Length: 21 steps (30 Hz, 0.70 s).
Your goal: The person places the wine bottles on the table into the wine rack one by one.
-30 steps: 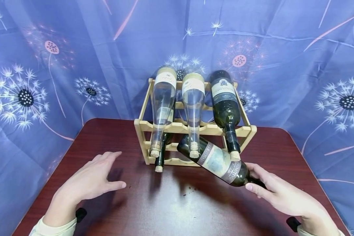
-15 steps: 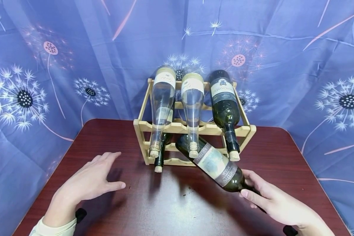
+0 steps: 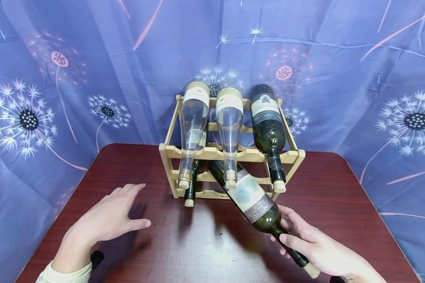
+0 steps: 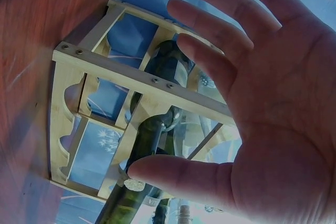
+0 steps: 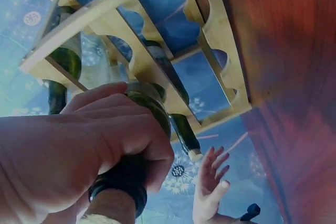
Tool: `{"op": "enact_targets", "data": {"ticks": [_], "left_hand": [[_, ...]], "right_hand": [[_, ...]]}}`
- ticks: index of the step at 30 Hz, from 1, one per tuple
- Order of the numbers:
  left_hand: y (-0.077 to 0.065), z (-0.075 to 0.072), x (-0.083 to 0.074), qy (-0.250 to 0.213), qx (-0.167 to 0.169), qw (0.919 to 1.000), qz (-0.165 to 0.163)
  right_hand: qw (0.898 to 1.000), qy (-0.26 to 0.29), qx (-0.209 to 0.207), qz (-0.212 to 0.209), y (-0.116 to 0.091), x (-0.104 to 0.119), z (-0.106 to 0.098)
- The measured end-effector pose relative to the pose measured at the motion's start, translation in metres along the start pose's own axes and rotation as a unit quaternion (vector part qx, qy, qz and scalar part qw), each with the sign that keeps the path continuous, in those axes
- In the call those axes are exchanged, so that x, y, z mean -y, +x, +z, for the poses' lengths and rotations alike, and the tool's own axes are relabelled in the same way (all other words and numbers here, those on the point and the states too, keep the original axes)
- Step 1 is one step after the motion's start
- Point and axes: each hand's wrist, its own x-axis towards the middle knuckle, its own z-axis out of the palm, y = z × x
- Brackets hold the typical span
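Observation:
My right hand point(image 3: 311, 241) grips a dark green wine bottle point(image 3: 253, 196) around its neck, the cork end pointing toward me. The bottle slants up and left, its base reaching under the top rail of the wooden wine rack point(image 3: 253, 156) and partly hidden behind a clear bottle point(image 3: 230, 125). In the right wrist view, the fingers point(image 5: 152, 140) curl round the neck just above the cork. Over the table to the left, my left hand point(image 3: 106, 216) is held with fingers extended and thumb apart, touching nothing; its bare palm point(image 4: 283, 114) shows in the left wrist view.
Beside that clear bottle on the rack's top lie another clear bottle point(image 3: 191, 125) and a dark bottle point(image 3: 269, 135). Lower left, a corked dark bottle point(image 3: 190, 194) pokes out of the rack. The dark red table point(image 3: 145, 161) meets a blue patterned cloth point(image 3: 145, 78) behind.
My right hand has moved left and toward me, swinging the wine bottle's neck with it, so the cork now shows. The bottle's base has shifted slightly left. The left hand has stayed put.

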Motion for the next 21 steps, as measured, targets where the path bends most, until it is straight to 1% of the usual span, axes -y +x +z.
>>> {"op": "enact_targets", "data": {"ticks": [2, 5, 6, 11, 15, 21], "left_hand": [[0.000, 0.000, 0.000, 0.001, -0.002, 1.0000, 0.001], [0.000, 0.000, 0.000, 0.001, -0.002, 1.0000, 0.000], [0.000, 0.000, 0.000, 0.002, -0.002, 1.0000, 0.000], [-0.001, 0.000, 0.000, 0.001, 0.000, 1.0000, -0.002], [-0.001, 0.001, 0.001, -0.002, 0.001, 1.0000, 0.000], [0.000, 0.000, 0.002, -0.002, 0.005, 1.0000, -0.004]], "right_hand": [[1.000, 0.012, 0.002, -0.002, 0.004, -0.002, 0.003], [0.999, 0.045, 0.000, 0.011, 0.012, -0.004, 0.007], [0.998, 0.058, -0.002, 0.020, 0.014, -0.005, 0.009], [0.993, 0.110, -0.005, 0.036, 0.027, -0.011, 0.017], [0.992, 0.110, -0.026, 0.060, 0.035, -0.014, 0.023], [0.992, 0.084, -0.049, 0.078, 0.048, -0.014, 0.031]]}}
